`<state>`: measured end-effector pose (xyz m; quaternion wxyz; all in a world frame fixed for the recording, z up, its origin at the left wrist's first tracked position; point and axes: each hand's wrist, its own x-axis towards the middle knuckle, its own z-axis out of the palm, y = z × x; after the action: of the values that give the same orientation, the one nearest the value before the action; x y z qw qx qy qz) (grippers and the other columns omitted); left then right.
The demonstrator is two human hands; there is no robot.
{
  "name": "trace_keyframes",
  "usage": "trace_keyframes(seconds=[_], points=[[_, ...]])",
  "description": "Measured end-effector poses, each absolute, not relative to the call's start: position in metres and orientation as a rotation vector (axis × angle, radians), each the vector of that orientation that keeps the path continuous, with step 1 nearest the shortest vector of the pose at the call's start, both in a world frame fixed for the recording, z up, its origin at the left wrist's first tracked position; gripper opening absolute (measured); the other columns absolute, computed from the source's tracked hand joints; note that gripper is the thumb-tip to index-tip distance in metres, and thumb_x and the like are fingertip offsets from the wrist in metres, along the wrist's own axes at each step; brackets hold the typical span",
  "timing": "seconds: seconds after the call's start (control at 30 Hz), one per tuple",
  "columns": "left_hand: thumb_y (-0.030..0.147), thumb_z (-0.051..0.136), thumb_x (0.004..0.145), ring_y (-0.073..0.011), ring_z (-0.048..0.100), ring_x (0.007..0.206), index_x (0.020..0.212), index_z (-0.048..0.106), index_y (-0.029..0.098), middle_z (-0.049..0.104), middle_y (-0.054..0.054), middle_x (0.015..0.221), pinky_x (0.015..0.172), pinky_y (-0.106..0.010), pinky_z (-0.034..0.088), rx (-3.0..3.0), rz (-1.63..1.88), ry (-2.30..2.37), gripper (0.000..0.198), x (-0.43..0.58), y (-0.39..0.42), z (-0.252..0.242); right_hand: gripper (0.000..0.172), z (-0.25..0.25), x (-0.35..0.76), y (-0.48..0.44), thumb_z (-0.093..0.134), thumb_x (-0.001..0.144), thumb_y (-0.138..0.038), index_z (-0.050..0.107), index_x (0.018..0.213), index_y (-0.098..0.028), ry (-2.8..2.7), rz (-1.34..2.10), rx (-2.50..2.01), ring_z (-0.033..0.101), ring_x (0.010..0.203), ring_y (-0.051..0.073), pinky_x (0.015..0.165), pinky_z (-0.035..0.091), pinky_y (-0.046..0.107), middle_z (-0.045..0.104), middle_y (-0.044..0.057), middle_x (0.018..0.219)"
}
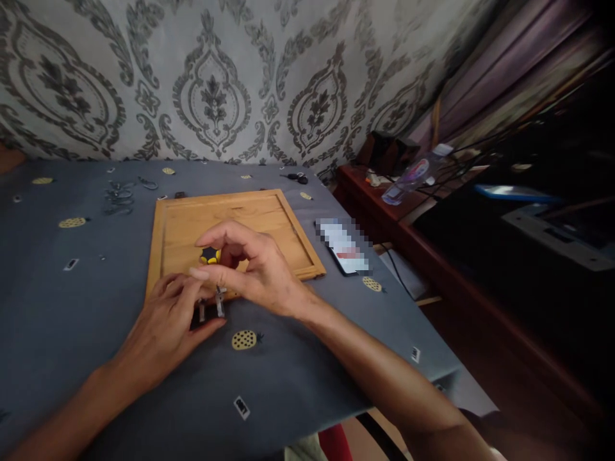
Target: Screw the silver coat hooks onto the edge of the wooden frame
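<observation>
A framed wooden panel [240,214], like a small cabinet door, lies flat on the cloth. My left hand [168,314] is at its near left edge, fingers bent over and thumb below, closed on a metal hinge [220,302] whose two arms stick out toward me. Just above it, my right hand [259,272] curls thumb and fingers around a screwdriver with a black and yellow handle [210,255], seen end-on. The screwdriver's shaft and tip are hidden behind my hands.
A phone [343,246] lies right of the panel on the grey pineapple-print tablecloth [307,378]. Grey cords [119,195] sit at the back left, dark keys or a small cable [295,178] at the back. A plastic bottle [416,176] is on the reddish side desk [353,182].
</observation>
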<state>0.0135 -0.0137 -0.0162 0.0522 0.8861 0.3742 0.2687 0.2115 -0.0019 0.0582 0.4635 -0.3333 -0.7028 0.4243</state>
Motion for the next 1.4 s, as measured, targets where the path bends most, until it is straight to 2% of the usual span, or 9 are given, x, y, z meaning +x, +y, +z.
trace_keyframes(seconds=[0.1, 0.2, 0.4, 0.7, 0.93, 1.07, 1.17, 1.33, 1.4], points=[[0.036, 0.066, 0.088, -0.0318, 0.067, 0.099, 0.108, 0.052, 0.022, 0.073, -0.008, 0.102, 0.09, -0.052, 0.052, 2.715, 0.758, 1.17, 0.028, 0.015, -0.015, -0.013, 0.031, 0.052, 0.208, 0.0, 0.077, 0.081, -0.045, 0.057, 0.086, -0.021, -1.67, 1.024, -0.773, 0.043, 0.054, 0.008, 0.049, 0.037, 0.021, 0.047, -0.008, 0.064], [0.031, 0.073, 0.083, -0.03, 0.068, 0.097, 0.113, 0.05, 0.021, 0.073, -0.006, 0.1, 0.092, -0.051, 0.051, 2.689, 0.697, 1.187, 0.04, 0.016, -0.016, -0.009, 0.029, 0.049, 0.208, 0.001, 0.078, 0.082, -0.042, 0.061, 0.084, -0.019, -1.639, 0.975, -0.781, 0.044, 0.053, 0.006, 0.047, 0.037, 0.02, 0.054, -0.006, 0.069], [0.03, 0.076, 0.081, -0.029, 0.067, 0.103, 0.121, 0.049, 0.022, 0.074, -0.005, 0.101, 0.097, -0.051, 0.047, 2.641, 0.674, 1.175, 0.049, 0.017, -0.017, -0.007, 0.024, 0.056, 0.214, -0.003, 0.069, 0.09, -0.033, 0.07, 0.102, -0.013, -1.679, 1.106, -0.774, 0.053, 0.054, 0.007, 0.049, 0.047, 0.021, 0.067, 0.001, 0.08], [0.025, 0.082, 0.077, -0.0289, 0.067, 0.101, 0.124, 0.044, 0.019, 0.075, -0.003, 0.098, 0.097, -0.05, 0.047, 2.652, 0.663, 1.158, 0.062, 0.019, -0.018, -0.004, 0.028, 0.053, 0.214, -0.003, 0.067, 0.092, -0.026, 0.072, 0.116, -0.014, -1.726, 0.952, -0.822, 0.056, 0.062, 0.009, 0.054, 0.048, 0.022, 0.073, 0.003, 0.09], [0.025, 0.082, 0.077, -0.0285, 0.067, 0.101, 0.12, 0.047, 0.02, 0.074, -0.003, 0.097, 0.098, -0.05, 0.046, 2.634, 0.639, 1.184, 0.055, 0.018, -0.018, -0.004, 0.022, 0.049, 0.212, 0.001, 0.072, 0.089, -0.035, 0.071, 0.1, -0.016, -1.711, 0.958, -0.797, 0.052, 0.057, 0.008, 0.052, 0.046, 0.022, 0.068, 0.0, 0.081], [0.028, 0.078, 0.08, -0.0301, 0.066, 0.107, 0.124, 0.045, 0.019, 0.074, -0.005, 0.104, 0.1, -0.052, 0.045, 2.628, 0.632, 1.188, 0.056, 0.018, -0.018, -0.005, 0.028, 0.048, 0.211, 0.0, 0.079, 0.081, -0.041, 0.063, 0.085, -0.018, -1.655, 0.981, -0.823, 0.048, 0.052, 0.006, 0.046, 0.041, 0.02, 0.068, 0.0, 0.083], [0.03, 0.076, 0.082, -0.0307, 0.065, 0.109, 0.125, 0.045, 0.021, 0.074, -0.006, 0.108, 0.101, -0.053, 0.044, 2.63, 0.633, 1.205, 0.055, 0.018, -0.018, -0.005, 0.03, 0.05, 0.212, -0.001, 0.081, 0.079, -0.041, 0.06, 0.081, -0.019, -1.643, 0.994, -0.831, 0.045, 0.05, 0.005, 0.044, 0.039, 0.02, 0.067, -0.001, 0.08], [0.026, 0.079, 0.08, -0.0295, 0.066, 0.103, 0.121, 0.046, 0.021, 0.074, -0.004, 0.1, 0.099, -0.051, 0.046, 2.637, 0.649, 1.173, 0.052, 0.018, -0.018, -0.005, 0.021, 0.058, 0.22, 0.0, 0.07, 0.09, -0.03, 0.069, 0.106, -0.017, -1.759, 1.073, -0.725, 0.057, 0.062, 0.007, 0.057, 0.049, 0.021, 0.07, 0.002, 0.091], [0.027, 0.078, 0.08, -0.0294, 0.066, 0.104, 0.121, 0.046, 0.021, 0.073, -0.004, 0.1, 0.099, -0.051, 0.046, 2.634, 0.654, 1.179, 0.052, 0.018, -0.018, -0.005, 0.019, 0.059, 0.221, 0.0, 0.065, 0.093, -0.027, 0.07, 0.109, -0.017, -1.77, 1.113, -0.696, 0.06, 0.063, 0.007, 0.06, 0.052, 0.022, 0.07, 0.001, 0.093]])
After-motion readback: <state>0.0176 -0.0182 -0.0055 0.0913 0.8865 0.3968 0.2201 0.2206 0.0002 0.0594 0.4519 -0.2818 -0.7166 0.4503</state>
